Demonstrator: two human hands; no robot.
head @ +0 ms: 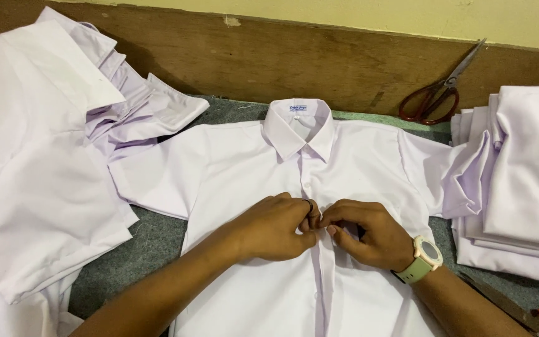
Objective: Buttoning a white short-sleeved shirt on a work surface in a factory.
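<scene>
Head view looks down on a white shirt (pixel 294 187) spread flat on the desk (pixel 138 249); left hand (pixel 276 228) and right hand (pixel 366 234) meet at its front placket, fingertips pinched on the fabric; folded shirts (pixel 519 187) and scissors (pixel 438 93) lie to the right.

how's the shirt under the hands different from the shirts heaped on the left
The shirt under the hands lies flat and spread out, collar up, front facing the camera; the heap on the left is folded and bunched in layers. The left hand and right hand pinch the flat shirt's front placket; nothing touches the heap. The flat shirt is single; the heap holds several. Both are the same white fabric.
</scene>
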